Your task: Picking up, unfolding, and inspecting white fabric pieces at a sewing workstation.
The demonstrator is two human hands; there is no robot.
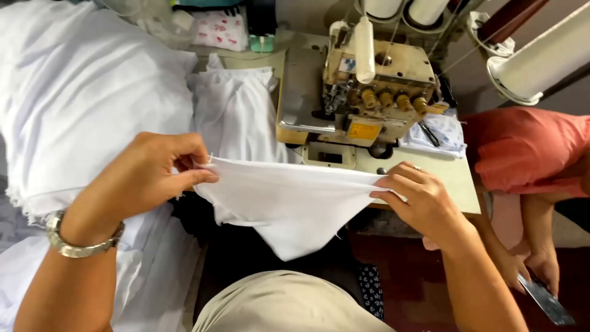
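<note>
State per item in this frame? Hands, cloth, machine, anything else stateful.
left hand: pinching one end of the cloth
right hand: pinching the other end
white cloth piece: stretched taut, lower part hanging
sewing machine: nothing under its foot
white fabric pile: heaped, untouched

One head-worn view, aimed steeply down from above the work.

The scene is seen from the seated person's own head, facing forward over the lap toward the sewing machine (pixel 369 92) on its table (pixel 455 178). Both hands are framed close, in the lower half. A second person's arms are caught at the right edge. No other view is given.
</note>
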